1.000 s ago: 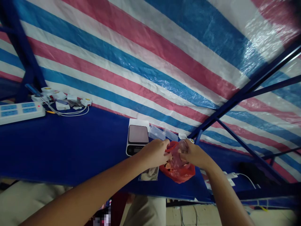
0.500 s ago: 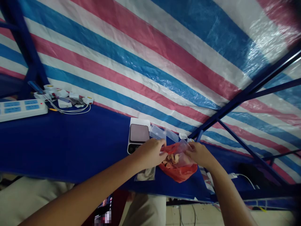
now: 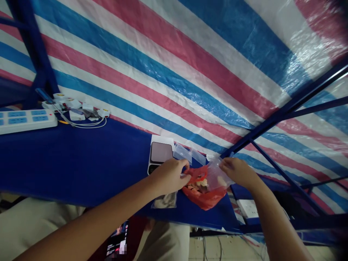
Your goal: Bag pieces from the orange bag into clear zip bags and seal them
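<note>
A red plastic bag [image 3: 208,201] sits on the blue table with its mouth spread, and pale brown dried slices [image 3: 197,187] show inside. My left hand [image 3: 172,174] pinches at the left rim of this bag, though the fingertips are partly hidden. Between the fingers of my right hand [image 3: 239,172] is the top of a clear plastic bag [image 3: 216,174], which hangs over the red bag's right side with a pale piece showing in its lower part. Under my left wrist lies another clear bag [image 3: 165,201] with greyish contents.
A kitchen scale [image 3: 161,152] stands behind my left hand, with flat clear bags [image 3: 182,152] beside it. At the far left are a power strip [image 3: 27,121] and a heap of plugs and cables [image 3: 78,110]. A striped tarp [image 3: 152,83] hangs behind; a blue metal frame [image 3: 261,130] rises at right.
My right hand has moved up and to the right, drawing the clear bag higher so more of it shows. My left hand stays at the red bag's rim. The view has shifted slightly.
</note>
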Demonstrator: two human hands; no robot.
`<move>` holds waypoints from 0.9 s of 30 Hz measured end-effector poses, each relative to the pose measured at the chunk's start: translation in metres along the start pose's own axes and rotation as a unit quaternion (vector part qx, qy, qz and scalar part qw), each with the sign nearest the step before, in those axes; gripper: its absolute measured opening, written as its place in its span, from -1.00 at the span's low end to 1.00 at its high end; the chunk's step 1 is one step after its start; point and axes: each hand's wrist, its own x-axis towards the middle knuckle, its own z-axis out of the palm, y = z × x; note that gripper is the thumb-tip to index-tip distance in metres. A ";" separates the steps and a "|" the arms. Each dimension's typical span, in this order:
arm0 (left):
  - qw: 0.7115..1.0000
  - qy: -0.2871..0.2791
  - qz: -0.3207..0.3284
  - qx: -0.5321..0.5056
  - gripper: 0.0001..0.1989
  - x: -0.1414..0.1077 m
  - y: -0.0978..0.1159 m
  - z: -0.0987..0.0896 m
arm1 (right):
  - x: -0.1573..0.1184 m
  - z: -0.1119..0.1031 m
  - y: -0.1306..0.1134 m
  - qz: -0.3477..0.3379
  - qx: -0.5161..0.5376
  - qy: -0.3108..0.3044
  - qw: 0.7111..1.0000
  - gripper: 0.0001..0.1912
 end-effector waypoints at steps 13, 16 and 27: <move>1.000 0.004 -0.004 -0.005 -0.74 -0.007 -0.002 -0.005 | 0.000 -0.006 -0.009 0.050 -0.116 0.021 0.992 -0.71; 1.000 0.014 0.005 -0.006 -0.74 -0.006 -0.005 -0.005 | -0.007 -0.010 0.001 0.036 -0.088 0.055 0.994 -0.74; 0.998 0.055 0.014 -0.008 -0.77 -0.025 -0.011 -0.041 | -0.029 -0.071 0.029 0.105 0.400 0.127 0.902 -0.60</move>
